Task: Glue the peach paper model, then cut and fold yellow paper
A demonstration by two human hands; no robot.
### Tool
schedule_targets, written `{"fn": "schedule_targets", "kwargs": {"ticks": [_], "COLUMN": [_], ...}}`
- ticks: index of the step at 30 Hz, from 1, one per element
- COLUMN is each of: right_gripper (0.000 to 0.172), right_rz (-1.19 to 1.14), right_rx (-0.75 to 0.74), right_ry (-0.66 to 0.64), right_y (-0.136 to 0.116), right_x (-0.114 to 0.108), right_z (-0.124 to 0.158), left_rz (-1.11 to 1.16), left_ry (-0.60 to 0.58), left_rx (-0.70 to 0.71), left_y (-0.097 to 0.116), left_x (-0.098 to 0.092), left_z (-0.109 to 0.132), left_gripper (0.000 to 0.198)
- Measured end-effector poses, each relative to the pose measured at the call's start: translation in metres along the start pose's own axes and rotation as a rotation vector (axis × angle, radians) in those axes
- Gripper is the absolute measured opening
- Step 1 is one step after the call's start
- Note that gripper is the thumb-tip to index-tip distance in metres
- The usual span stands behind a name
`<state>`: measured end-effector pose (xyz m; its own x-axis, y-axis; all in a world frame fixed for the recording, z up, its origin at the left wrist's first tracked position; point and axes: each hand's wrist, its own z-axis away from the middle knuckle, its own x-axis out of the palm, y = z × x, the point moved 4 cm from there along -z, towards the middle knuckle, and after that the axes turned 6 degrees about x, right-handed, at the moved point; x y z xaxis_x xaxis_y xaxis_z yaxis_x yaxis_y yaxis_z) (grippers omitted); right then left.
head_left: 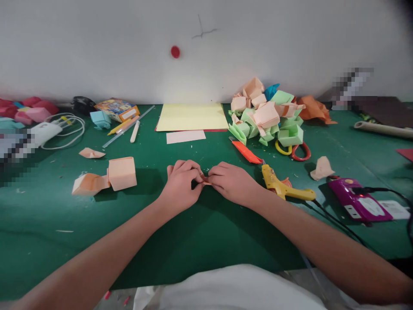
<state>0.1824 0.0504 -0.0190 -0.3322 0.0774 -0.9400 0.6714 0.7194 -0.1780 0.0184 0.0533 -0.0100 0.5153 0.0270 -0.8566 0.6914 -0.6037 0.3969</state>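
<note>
My left hand (181, 181) and my right hand (230, 181) meet at the middle of the green table (200, 232). Both pinch a small folded piece of orange paper (205, 179), mostly hidden by the fingers. The fingers of both hands are curled and pressed together on it. To the left sit a peach paper box (121, 173) and a flattened peach fold (87, 184). Just right of my right hand lies a yellow glue gun (284, 186).
A yellow sheet (192, 116) and a white slip (186, 136) lie at the back. A pile of folded paper shapes (267, 114), an orange cutter (247, 152), scissors (295, 150) and a purple device (358, 200) are to the right. Pens, a cable and a small box lie to the left.
</note>
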Motion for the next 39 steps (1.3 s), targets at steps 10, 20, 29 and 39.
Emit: {"fn": "schedule_targets", "kwargs": {"ticks": [10,20,29,39], "right_gripper": [0.018,0.014,0.021,0.025], "right_rz": [-0.166,-0.276,-0.063,0.083], "right_rx": [0.142,0.148,0.116,0.067], "right_ry": [0.087,0.116,0.088,-0.037], "right_y": [0.004,0.009,0.005,-0.008], "right_x": [-0.001,0.004,0.005,-0.008], "right_z": [0.001,-0.003,0.001,0.003], "left_rz": [-0.149,-0.138,-0.244,-0.27], "left_ry": [0.057,0.014,0.045,0.01], "left_rx": [-0.023,0.083,0.192,0.328], "left_y": [0.006,0.001,-0.001,0.007], "left_x": [-0.001,0.002,-0.002,-0.005], "left_z": [0.006,0.0,0.001,0.006], "left_gripper": [0.007,0.019,0.02,0.02]}}
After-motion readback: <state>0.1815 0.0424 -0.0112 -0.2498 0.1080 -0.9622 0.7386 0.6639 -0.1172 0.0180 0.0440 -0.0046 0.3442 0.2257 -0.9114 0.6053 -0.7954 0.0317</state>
